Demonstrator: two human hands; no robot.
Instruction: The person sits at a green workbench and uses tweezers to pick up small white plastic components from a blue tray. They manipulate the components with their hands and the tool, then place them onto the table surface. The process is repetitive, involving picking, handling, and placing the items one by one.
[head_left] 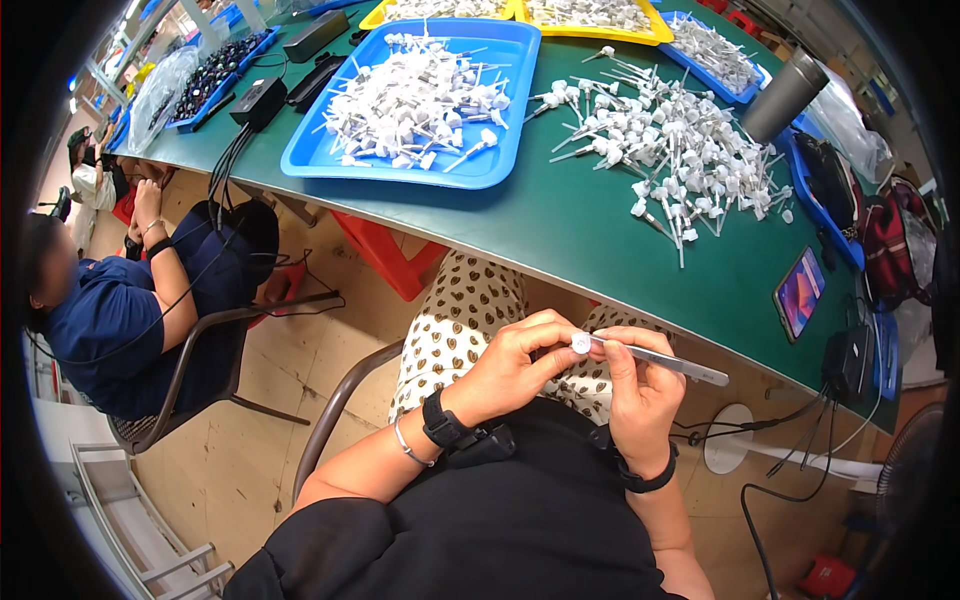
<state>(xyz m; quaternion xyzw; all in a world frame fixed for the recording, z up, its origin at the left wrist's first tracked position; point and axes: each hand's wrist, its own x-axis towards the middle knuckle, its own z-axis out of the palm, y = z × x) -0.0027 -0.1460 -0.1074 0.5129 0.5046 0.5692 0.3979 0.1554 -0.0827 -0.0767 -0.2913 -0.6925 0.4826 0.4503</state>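
Black cloth (pixel 520 515) covers the person's torso at six o'clock, closest to the lens, with patterned trousers (pixel 455 320) above it. Just off centre toward five o'clock, the left hand (pixel 515 362) has its thumb and forefinger pinched on a small white piece (pixel 581 343), which sits toward four o'clock, raised over the lap short of the table edge. At four o'clock the right hand (pixel 640 385) presses thumb and fingers together around slim metal tweezers (pixel 690 368), whose blunt end points outward toward four o'clock; their narrow end meets the white piece, though whether it grips or merely touches is too small to tell. Both wrists wear black bands, and the left forearm adds a silver bangle (pixel 405 440).

On the green table (pixel 590 235), a blue tray (pixel 500 168) heaped with white stemmed parts (pixel 415 105) lies between eleven and twelve o'clock. A loose pile (pixel 690 150) of similar parts spreads toward two, beside a dark grey cylinder (pixel 785 97). A phone (pixel 800 293) lies at three. At nine, a seated co-worker (pixel 115 315) wears dark blue.
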